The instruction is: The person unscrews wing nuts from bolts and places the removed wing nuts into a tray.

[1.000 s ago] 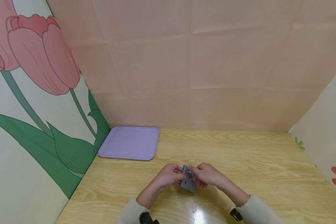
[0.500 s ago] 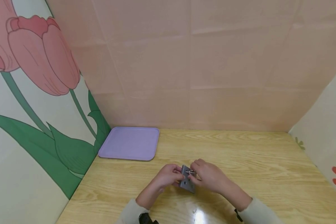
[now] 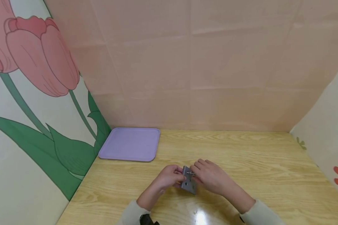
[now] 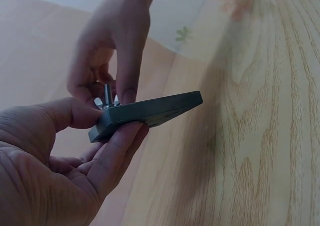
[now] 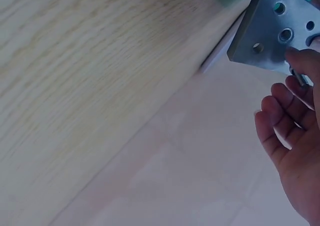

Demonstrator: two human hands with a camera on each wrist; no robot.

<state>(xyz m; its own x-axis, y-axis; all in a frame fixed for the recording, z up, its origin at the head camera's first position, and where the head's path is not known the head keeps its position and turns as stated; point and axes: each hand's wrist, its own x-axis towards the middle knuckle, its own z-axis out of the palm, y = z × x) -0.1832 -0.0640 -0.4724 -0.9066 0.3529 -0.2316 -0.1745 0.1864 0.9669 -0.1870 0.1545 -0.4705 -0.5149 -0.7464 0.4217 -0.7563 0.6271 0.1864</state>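
A grey metal plate (image 3: 189, 185) with several round holes is held tilted above the table in the head view. My left hand (image 3: 169, 177) grips its left end, thumb on one face and fingers under the other. From the plate stands a threaded bolt (image 4: 107, 91) carrying a wing nut (image 4: 99, 103), seen in the left wrist view. My right hand (image 3: 213, 178) pinches at the wing nut, with the thumb right beside it and fingers curled behind. In the right wrist view, the right hand (image 5: 300, 156) covers most of the wing nut.
A light purple tray (image 3: 130, 143) lies at the back left of the wooden table (image 3: 242, 156). Behind the table rises a pink-beige backdrop (image 3: 191, 68). A wall with tulip pictures (image 3: 45, 56) borders the left side.
My right hand has turned and shifted its fingers upward around the wing nut, baring the bolt midway. The left hand and the plate stay almost in place.
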